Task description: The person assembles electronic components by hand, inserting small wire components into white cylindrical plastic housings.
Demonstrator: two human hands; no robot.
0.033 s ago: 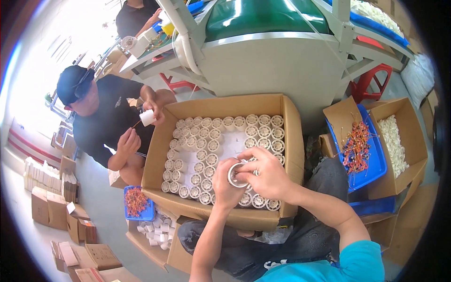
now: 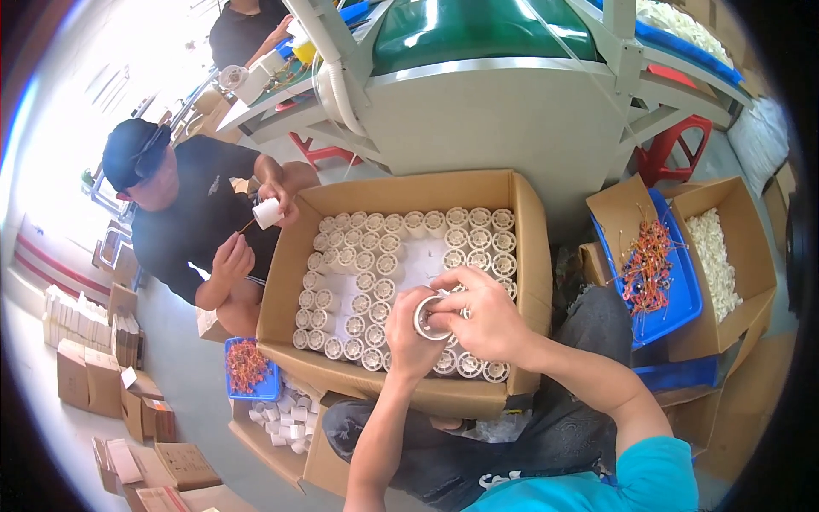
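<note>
My left hand (image 2: 411,337) is wrapped round a white plastic cylindrical housing (image 2: 423,328), its round opening facing up. My right hand (image 2: 488,316) is closed, with thumb and fingertips reaching into that opening; what they pinch inside is too small to make out. Both hands are over the near part of a large cardboard box (image 2: 527,282). Rows of similar white round housings (image 2: 374,334) stand inside this box, and part of its pale bottom shows between them.
At the left a co-worker (image 2: 200,205) holds a white cylinder (image 2: 268,213). Blue trays of orange-red wired parts stand at right (image 2: 682,290) and lower left (image 2: 266,386). Beside them are a box of small white pieces (image 2: 715,264) and a carton of white cylinders (image 2: 290,418). A grey machine (image 2: 503,119) stands ahead.
</note>
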